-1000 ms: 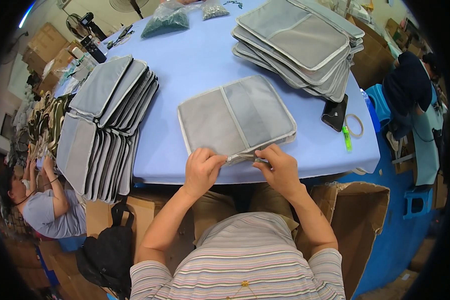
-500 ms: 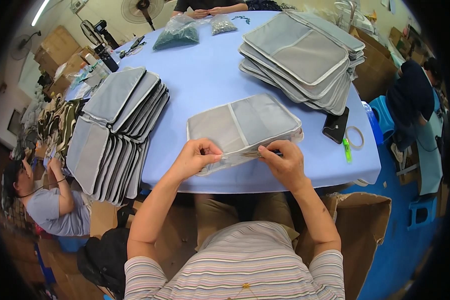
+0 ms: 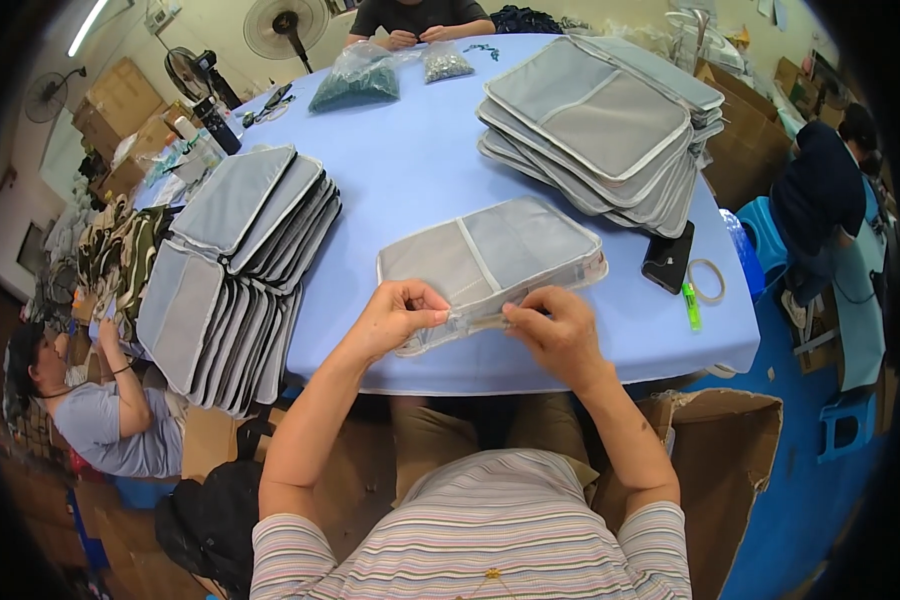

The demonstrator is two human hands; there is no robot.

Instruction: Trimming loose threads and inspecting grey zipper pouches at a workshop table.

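Observation:
A grey zip-up packing cube (image 3: 525, 240) with a mesh half and a plain half lies before me on the table, its near side facing me. My left hand (image 3: 395, 315) is closed, thumb and forefinger pinching the cube's near edge towards its left corner. Just to the right, my right hand (image 3: 560, 325) is closed in a pinch at the zip edge of the same side. Whether a zip pull sits between those right fingers is hidden. Both wrists rest near the table's front edge.
Similar grey cubes stand in a stack (image 3: 240, 270) at the left and a pile (image 3: 600, 125) at the far right. A phone (image 3: 668, 258), tape roll (image 3: 707, 281) and green lighter (image 3: 692, 308) lie at right. Bagged small parts (image 3: 358, 85) sit far back. Other people sit around.
My right hand has slid a little left along the cube's near edge, closer to my left hand. The left hand keeps its pinch. The view has tilted slightly.

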